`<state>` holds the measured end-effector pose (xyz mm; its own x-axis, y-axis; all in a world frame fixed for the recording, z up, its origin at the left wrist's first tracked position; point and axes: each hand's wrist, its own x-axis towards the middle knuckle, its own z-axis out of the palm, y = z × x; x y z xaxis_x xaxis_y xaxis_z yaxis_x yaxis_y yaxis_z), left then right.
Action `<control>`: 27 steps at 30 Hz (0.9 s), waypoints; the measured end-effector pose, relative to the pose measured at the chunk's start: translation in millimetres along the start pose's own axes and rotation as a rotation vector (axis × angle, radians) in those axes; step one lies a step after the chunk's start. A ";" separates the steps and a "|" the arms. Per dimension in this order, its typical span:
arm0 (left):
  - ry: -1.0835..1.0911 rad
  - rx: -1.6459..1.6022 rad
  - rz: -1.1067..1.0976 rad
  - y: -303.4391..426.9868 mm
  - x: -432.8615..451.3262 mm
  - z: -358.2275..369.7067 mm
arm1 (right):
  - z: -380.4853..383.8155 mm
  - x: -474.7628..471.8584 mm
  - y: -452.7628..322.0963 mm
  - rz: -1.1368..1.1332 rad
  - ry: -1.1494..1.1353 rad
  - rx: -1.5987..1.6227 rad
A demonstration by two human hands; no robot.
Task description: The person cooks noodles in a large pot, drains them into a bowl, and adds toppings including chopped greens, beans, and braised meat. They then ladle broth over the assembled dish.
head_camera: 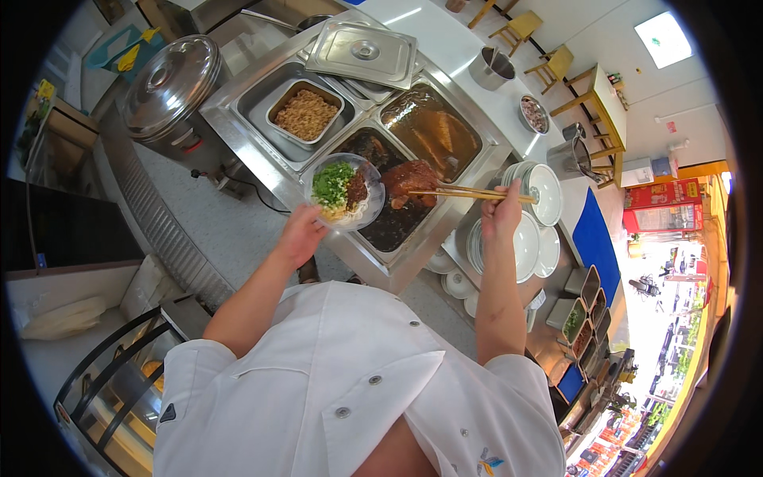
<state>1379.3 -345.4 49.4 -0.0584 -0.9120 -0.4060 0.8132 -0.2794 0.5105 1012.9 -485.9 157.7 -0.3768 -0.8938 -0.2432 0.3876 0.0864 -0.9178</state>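
My left hand (305,232) grips the near rim of a clear plastic bowl (380,200), tilted over the front of the steam table. In the bowl are noodles (357,213), chopped green onion (331,183) and brown minced topping (357,188). With my right hand (502,208) I hold a pair of wooden chopsticks (462,192). Their tips touch a large reddish-brown piece of braised meat (411,179), raised partly above a pan of dark sauce (387,229). The bowl hides part of that pan.
A pan of brown broth (430,125) lies behind the meat. To its left, a smaller pan holds minced food (305,114). Metal lids (363,53) rest at the back. Stacked white plates (545,194) stand close to my right arm. A large lidded steel pot (173,89) is at left.
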 end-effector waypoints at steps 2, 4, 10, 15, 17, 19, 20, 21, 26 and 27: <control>0.009 -0.013 0.005 -4.9 -0.4 7.4 | 9.5 -10.9 -0.4 0.016 -0.036 0.025; 0.012 -0.009 0.010 -5.9 1.1 17.4 | 29.5 -26.9 0.1 0.038 -0.060 0.042; -0.013 0.010 0.027 -9.5 -1.0 32.4 | 58.8 -51.9 20.7 0.048 0.014 -0.051; -0.030 0.011 0.029 -10.0 -6.8 33.7 | 68.8 -72.5 23.3 0.011 -0.022 -0.151; -0.021 -0.002 0.016 -9.9 -9.0 33.0 | 67.8 -75.5 24.6 -0.004 -0.046 -0.162; -0.018 -0.027 0.014 -10.0 -9.3 34.1 | 68.0 -77.7 23.7 -0.014 -0.057 -0.184; -0.020 -0.044 0.018 -10.1 -9.2 34.7 | 68.8 -79.5 22.2 -0.016 -0.055 -0.199; -0.021 -0.061 0.021 -10.4 -9.4 34.3 | 70.1 -82.0 20.5 -0.017 -0.053 -0.214; -0.078 -0.048 0.019 -13.6 -9.3 23.9 | 82.5 -102.8 3.0 -0.186 -0.177 -0.451; -0.081 -0.059 0.012 -14.1 -9.8 23.0 | 85.3 -109.8 -4.7 -0.232 -0.216 -0.516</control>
<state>1355.0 -339.4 63.7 -0.0930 -0.9373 -0.3358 0.8468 -0.2518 0.4685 1124.2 -425.7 215.4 -0.2023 -0.9793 0.0008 -0.1629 0.0328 -0.9861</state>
